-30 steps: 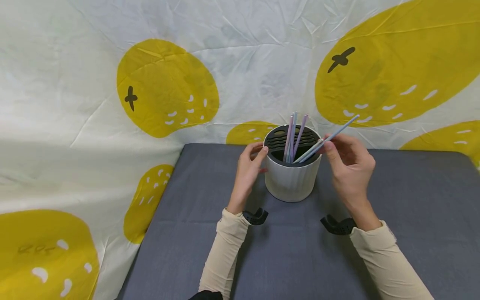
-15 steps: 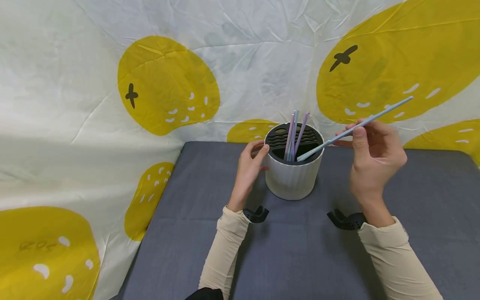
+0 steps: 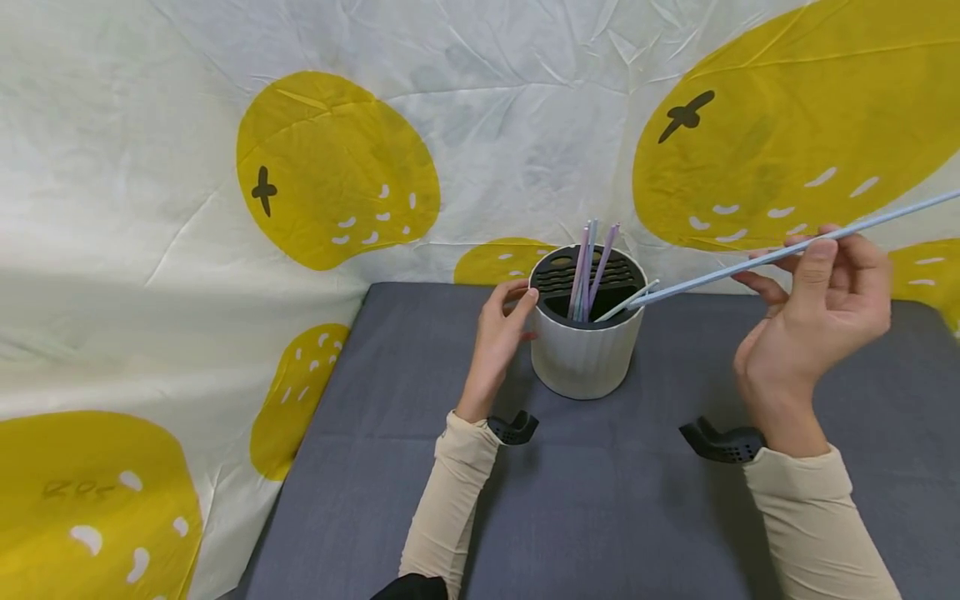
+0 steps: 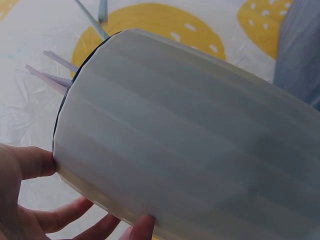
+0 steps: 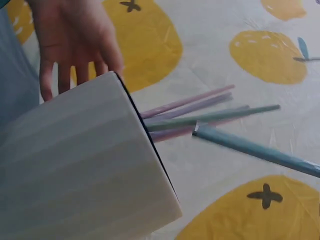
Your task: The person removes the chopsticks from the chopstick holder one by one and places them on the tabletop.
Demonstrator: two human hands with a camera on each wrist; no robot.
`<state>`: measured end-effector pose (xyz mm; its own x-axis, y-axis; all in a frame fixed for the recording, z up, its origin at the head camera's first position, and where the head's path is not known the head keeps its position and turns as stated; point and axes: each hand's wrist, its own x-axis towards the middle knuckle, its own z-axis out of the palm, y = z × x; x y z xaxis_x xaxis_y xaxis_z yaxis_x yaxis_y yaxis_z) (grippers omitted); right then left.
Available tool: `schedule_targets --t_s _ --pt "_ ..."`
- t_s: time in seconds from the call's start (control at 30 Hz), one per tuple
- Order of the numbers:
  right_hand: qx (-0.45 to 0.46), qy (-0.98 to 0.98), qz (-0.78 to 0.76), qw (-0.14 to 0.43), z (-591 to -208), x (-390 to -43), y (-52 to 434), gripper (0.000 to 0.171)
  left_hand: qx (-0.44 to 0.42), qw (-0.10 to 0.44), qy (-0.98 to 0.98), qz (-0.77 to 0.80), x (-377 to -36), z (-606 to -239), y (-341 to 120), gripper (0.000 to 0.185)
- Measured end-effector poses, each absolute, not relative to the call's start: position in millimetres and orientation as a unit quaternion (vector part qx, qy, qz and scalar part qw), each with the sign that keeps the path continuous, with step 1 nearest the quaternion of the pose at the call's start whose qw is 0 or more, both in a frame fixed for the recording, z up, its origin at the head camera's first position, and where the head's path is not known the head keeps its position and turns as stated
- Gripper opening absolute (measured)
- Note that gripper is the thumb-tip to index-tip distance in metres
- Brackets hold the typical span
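My right hand (image 3: 813, 312) pinches the pale blue straw (image 3: 757, 263) near its middle, its low tip just beside the holder's (image 3: 585, 358) rim. It looks light, thin, easily bent, so I grip gently. My left hand (image 3: 498, 333) rests relaxed against the holder's side.

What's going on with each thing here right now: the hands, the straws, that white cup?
Left hand: fingers resting against the cup's side.
Right hand: pinching the blue straw.
Blue straw: tilted, pulled clear of the cup.
White cup: upright on the grey mat.
Other straws: standing in the cup.
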<state>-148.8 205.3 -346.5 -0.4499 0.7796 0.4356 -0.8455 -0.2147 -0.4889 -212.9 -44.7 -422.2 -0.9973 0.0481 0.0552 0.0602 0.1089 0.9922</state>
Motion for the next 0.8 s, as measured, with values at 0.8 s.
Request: schedule_targets --t_s 0.8 --pt "-0.134 -0.497 0.791 0.33 -454.5 -151.3 247.2 0.033 -0.037 0.001 -0.749 -0.662 -212.9 -423.5 -46.3 0.041"
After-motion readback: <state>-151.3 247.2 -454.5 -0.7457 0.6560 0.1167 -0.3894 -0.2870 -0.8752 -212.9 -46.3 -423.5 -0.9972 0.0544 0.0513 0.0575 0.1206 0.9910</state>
